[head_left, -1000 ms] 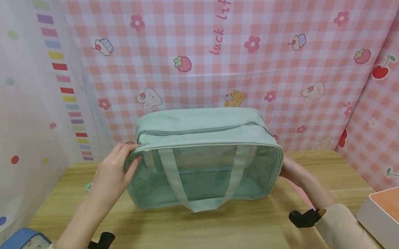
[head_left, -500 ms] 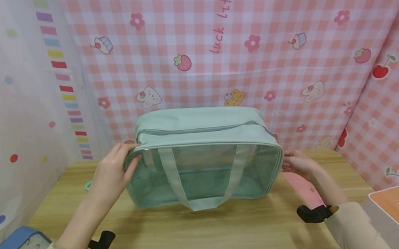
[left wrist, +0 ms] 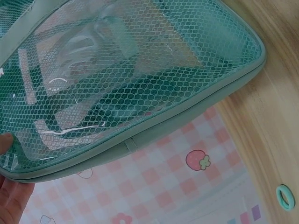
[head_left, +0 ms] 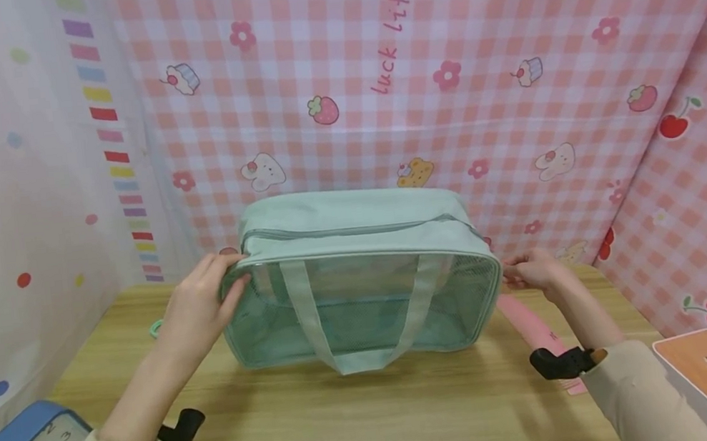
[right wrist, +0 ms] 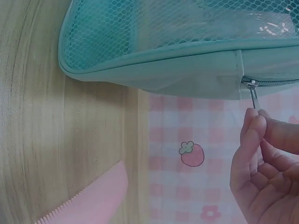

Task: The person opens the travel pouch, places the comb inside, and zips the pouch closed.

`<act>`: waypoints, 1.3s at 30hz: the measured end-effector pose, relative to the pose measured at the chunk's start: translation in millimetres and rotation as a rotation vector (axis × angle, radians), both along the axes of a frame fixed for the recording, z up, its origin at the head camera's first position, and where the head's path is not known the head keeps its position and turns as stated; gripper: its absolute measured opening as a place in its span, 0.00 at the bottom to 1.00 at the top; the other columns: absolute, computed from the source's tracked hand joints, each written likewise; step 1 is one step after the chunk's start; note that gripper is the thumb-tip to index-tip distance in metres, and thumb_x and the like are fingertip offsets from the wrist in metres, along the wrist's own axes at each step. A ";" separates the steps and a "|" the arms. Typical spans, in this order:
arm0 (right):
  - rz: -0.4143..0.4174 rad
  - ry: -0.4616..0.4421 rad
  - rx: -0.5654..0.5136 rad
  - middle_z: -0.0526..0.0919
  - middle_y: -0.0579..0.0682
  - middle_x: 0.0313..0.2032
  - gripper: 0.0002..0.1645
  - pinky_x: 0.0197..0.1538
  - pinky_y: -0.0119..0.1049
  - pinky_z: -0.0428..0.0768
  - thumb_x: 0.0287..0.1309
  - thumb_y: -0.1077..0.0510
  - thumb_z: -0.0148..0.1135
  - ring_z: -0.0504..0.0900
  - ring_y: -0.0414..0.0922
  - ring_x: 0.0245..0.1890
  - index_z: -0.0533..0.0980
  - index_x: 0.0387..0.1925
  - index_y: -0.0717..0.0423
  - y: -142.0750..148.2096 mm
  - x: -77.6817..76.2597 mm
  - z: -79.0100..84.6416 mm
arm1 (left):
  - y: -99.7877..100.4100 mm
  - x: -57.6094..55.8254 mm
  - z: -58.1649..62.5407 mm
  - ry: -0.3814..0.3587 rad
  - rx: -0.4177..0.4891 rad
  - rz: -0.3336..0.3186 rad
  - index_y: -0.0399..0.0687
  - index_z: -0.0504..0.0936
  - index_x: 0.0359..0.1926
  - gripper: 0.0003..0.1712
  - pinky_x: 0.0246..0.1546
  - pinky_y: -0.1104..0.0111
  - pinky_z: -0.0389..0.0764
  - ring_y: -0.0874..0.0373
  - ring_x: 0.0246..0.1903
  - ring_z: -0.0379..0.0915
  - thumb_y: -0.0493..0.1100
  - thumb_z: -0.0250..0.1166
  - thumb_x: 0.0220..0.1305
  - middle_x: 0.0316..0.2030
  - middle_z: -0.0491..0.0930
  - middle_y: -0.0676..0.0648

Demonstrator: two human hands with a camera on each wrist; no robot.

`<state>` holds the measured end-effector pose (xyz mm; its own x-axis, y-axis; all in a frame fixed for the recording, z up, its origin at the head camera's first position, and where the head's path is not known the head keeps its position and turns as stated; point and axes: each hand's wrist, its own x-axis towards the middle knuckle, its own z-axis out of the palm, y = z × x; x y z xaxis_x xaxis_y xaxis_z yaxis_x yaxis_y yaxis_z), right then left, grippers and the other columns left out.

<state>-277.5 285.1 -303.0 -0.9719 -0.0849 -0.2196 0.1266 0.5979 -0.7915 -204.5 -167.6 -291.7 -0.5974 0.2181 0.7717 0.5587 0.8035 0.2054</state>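
A mint-green bag (head_left: 353,213) with mesh sides and a strap handle (head_left: 362,361) stands upright on the wooden table. At its upper left corner my left hand (head_left: 200,298) pinches the edge, thumb on the front mesh and fingers behind, as the left wrist view also shows. My right hand (right wrist: 266,163) is beside the bag's right end, with thumb and fingertips pinching a metal zipper pull (right wrist: 254,99). The pull's slider (right wrist: 251,84) sits at the end of the zipper track, against a seam. From the head view, the bag hides those fingertips' grip.
Under my right forearm lies a pink comb (head_left: 529,324). A tissue box (head_left: 697,350) stands at the right and a blue-framed clock (head_left: 27,434) at the left front. Left of the bag is a small green ring (left wrist: 285,197). Checked cloth (head_left: 352,141) hangs close behind.
My right hand has come out from behind the bag's right end and moved slightly up and right, uncovering more of the comb. The left hand and bag stay in place.
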 end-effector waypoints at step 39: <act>-0.162 -0.100 -0.200 0.77 0.37 0.17 0.07 0.28 0.22 0.79 0.61 0.62 0.49 0.76 0.28 0.18 0.72 0.29 0.57 -10.6 -1.0 31.2 | -0.9 1.2 -1.9 -0.011 0.024 0.013 0.33 0.77 0.42 0.14 0.31 0.58 0.81 0.48 0.33 0.78 0.31 0.66 0.51 0.34 0.79 0.40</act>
